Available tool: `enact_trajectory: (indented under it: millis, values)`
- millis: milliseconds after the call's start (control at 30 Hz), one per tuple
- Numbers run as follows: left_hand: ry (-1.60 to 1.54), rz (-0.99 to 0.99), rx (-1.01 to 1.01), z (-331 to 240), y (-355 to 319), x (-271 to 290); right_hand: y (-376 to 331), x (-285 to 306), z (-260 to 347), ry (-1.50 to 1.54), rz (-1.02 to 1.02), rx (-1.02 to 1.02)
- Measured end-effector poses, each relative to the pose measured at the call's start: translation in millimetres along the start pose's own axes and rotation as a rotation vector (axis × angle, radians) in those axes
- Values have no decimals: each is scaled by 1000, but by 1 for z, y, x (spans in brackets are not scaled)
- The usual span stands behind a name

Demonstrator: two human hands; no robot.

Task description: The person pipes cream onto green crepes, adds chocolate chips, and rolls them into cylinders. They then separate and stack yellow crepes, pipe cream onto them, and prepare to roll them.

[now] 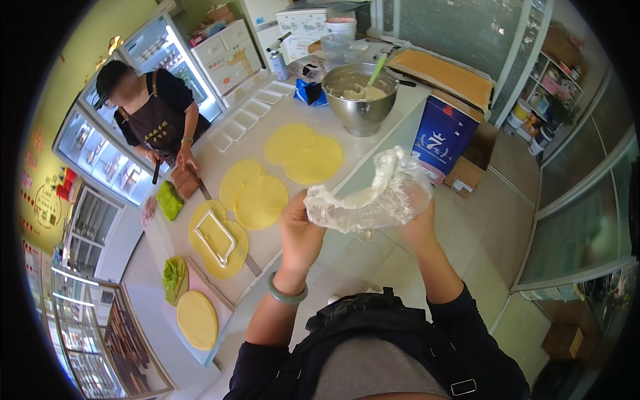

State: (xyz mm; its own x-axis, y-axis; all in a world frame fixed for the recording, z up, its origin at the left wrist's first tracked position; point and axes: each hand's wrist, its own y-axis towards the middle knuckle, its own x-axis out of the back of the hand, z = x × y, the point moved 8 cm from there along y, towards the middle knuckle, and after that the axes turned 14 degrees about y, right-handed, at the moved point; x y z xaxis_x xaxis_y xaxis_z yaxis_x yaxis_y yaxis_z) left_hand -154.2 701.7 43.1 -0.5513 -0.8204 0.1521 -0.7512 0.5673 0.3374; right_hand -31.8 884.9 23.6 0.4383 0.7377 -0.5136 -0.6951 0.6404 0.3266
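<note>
White counter [373, 150] carries yellow crepes [303, 153] and a steel bowl [360, 100] near its far corner. Off its near edge, over the floor, a clear plastic glove [373, 193] hangs between both hands. Left hand [300, 230] pinches its cuff; right hand [417, 217] sits partly inside it, fingers blurred by the film.

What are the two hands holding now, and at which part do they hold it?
A clear plastic glove: the left hand pinches its open edge, and the right hand appears to be inside it.
</note>
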Motion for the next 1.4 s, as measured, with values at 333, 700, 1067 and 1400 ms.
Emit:
enact_trajectory:
  millis: [333,700,1067,1400]
  values:
    - [-280,459,330,17,27,14,-23,2,-48,39,312,-414]
    - [-357,533,726,107,11,-49,-67,108,-77,143,-337,-657]
    - [-853,392,759,133,-42,-59,-98,119,-49,-72,-282,-582]
    - [-1446,291,702,173,-56,-82,-113,104,-104,1040,-552,-438]
